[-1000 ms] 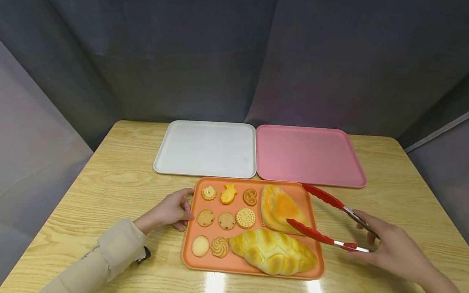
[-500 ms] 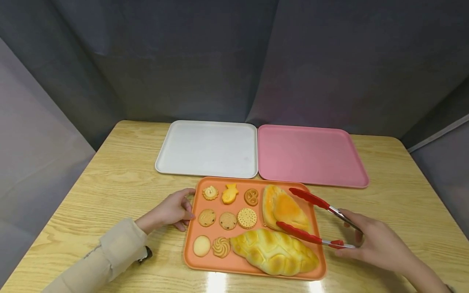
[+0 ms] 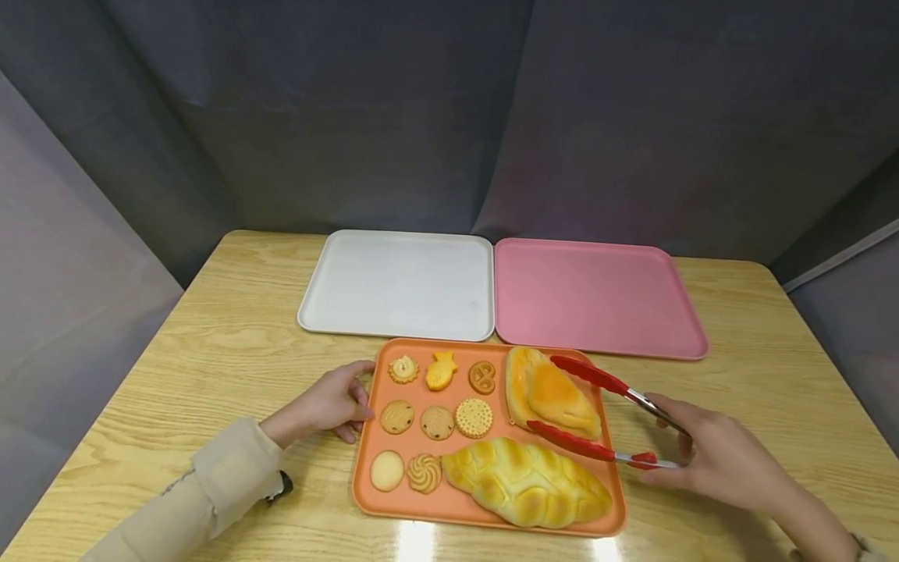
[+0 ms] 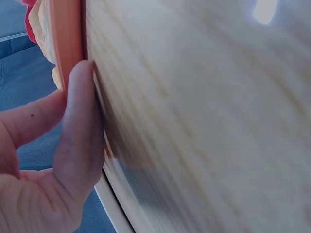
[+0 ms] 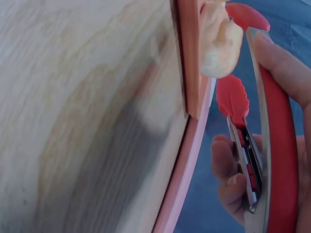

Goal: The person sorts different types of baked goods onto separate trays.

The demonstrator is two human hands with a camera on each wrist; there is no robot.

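Observation:
My right hand (image 3: 716, 453) grips a pair of red-tipped tongs (image 3: 590, 375), seen close up in the right wrist view. The tongs' two arms stand apart, one on each side of a triangular golden pastry (image 3: 551, 393) on the orange tray (image 3: 485, 517). At the tray's left edge, my left hand (image 3: 326, 402) holds the rim with thumb and fingers, as the left wrist view also shows. Below the pastry lies a braided bread loaf (image 3: 527, 484). Several small cookies fill the left half, among them a pretzel cookie (image 3: 481, 378) and a swirl cookie (image 3: 424, 474).
Behind the orange tray, a white tray (image 3: 396, 285) and a pink tray (image 3: 597, 297) stand side by side on the wooden table (image 3: 232, 343). Dark cloth (image 3: 365, 117) hangs along the table's back edge.
My right hand has moved left with the tongs, bringing their tips around the triangular pastry. That pastry has shifted slightly toward the back. The left hand stays at the tray rim.

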